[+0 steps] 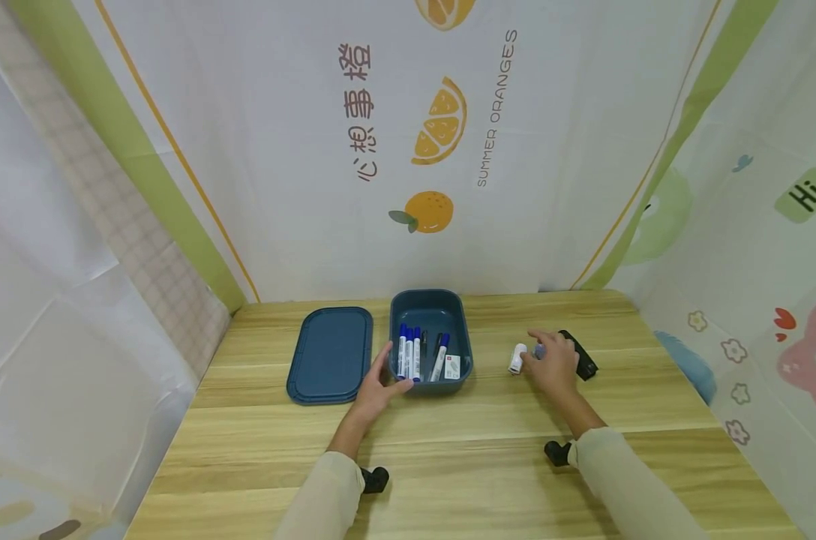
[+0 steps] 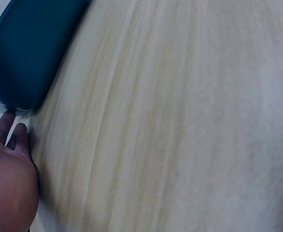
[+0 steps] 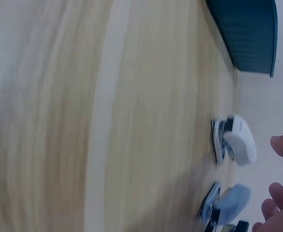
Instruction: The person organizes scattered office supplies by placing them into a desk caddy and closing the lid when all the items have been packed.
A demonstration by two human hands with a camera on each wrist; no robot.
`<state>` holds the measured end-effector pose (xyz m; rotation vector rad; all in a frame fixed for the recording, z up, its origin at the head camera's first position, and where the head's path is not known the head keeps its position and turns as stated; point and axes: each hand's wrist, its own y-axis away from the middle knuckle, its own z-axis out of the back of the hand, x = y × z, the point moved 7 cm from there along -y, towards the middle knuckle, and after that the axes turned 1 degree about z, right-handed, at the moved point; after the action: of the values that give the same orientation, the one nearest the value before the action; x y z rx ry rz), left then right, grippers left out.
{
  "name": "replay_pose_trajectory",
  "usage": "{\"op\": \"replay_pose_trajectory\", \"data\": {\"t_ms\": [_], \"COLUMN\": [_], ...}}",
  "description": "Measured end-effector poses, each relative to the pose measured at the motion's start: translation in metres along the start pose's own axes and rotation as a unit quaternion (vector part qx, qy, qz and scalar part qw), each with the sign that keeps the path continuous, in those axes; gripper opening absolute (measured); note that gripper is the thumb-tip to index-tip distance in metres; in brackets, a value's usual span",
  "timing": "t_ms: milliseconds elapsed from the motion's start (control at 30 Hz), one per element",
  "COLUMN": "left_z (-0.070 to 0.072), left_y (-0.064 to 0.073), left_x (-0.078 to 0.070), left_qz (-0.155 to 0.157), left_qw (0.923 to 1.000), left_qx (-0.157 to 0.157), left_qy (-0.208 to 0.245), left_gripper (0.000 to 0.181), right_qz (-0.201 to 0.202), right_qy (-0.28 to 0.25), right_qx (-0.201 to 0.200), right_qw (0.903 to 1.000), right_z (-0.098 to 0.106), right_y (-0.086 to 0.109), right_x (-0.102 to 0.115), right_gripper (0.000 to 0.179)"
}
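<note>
Nearest to us, two pale sleeves (image 1: 327, 491) are showing on the near side of the blue box (image 1: 435, 388), with a black wrist mount (image 1: 376, 480) sticking out from each. To the right of the box, a white stapler (image 1: 517, 358) is lying on the table (image 1: 448, 465), and we are seeing the right hand (image 1: 553, 367) hovering just beside it, fingers loosely bent and holding nothing. Farther right of the box, a pale blue stapler (image 3: 233, 203) is sitting partly hidden by that hand, and past it a long black object (image 1: 586, 365) is lying at a slant. At the box's near left corner, the left hand (image 1: 374, 390) is resting with its fingers spread, touching the wall without clasping it. Inside the box, we are counting three blue-capped markers (image 1: 409, 356) side by side, a dark pen (image 1: 424, 352), another blue-capped marker (image 1: 439, 360) and a small white packet (image 1: 452, 367). Left of the box, its blue lid (image 1: 332, 352) is lying flat; behind the box, a printed sheet (image 1: 300, 187) is hanging.
</note>
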<state>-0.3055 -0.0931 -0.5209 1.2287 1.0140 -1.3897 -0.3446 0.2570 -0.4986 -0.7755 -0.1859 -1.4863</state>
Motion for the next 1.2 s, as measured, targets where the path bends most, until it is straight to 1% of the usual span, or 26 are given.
{"op": "replay_pose_trajectory", "data": {"t_ms": [33,167,300,433,533,667,767,933,1200], "left_z": [0.0,-0.001,0.0,-0.001,-0.001,0.0,0.0,0.0,0.0], "left_y": [0.002,0.004,0.005,-0.003,-0.006,0.002,0.004,0.006,0.004], "left_x": [-0.003,-0.007,-0.006,0.012,0.014,-0.002,-0.007,-0.009,-0.006], "left_qz": [0.001,0.001,0.003,0.0,-0.005,0.002,0.004,0.004,0.011], "left_qw": [1.0,1.0,1.0,1.0,0.9999,1.0,1.0,1.0,0.9999], "left_qx": [0.001,0.0,-0.001,-0.007,-0.011,-0.003,0.0,0.0,0.001], "left_qy": [-0.002,-0.006,-0.001,0.002,0.008,0.005,-0.004,-0.001,-0.002], "left_gripper": [0.087,0.087,0.088,0.089,0.09,0.088,0.087,0.088,0.088], "right_qz": [-0.003,-0.014,-0.016,-0.026,-0.036,-0.035,-0.031,-0.032,-0.035], "right_qy": [-0.003,-0.011,-0.016,-0.022,-0.024,-0.018,-0.01,0.006,0.022], "right_qx": [0.002,0.003,-0.002,-0.01,-0.014,-0.023,-0.025,-0.021,-0.02], "right_qw": [1.0,0.9998,0.9997,0.9994,0.999,0.999,0.9991,0.9992,0.9989], "right_z": [0.002,0.007,0.012,0.018,0.022,0.024,0.025,0.028,0.032], "right_y": [0.0,0.0,0.003,0.008,0.01,0.01,0.01,0.014,0.017], "right_x": [-0.003,-0.014,-0.026,-0.038,-0.044,-0.049,-0.052,-0.057,-0.068], "right_gripper": [0.05,0.052,0.052,0.052,0.053,0.053,0.052,0.052,0.053]}}
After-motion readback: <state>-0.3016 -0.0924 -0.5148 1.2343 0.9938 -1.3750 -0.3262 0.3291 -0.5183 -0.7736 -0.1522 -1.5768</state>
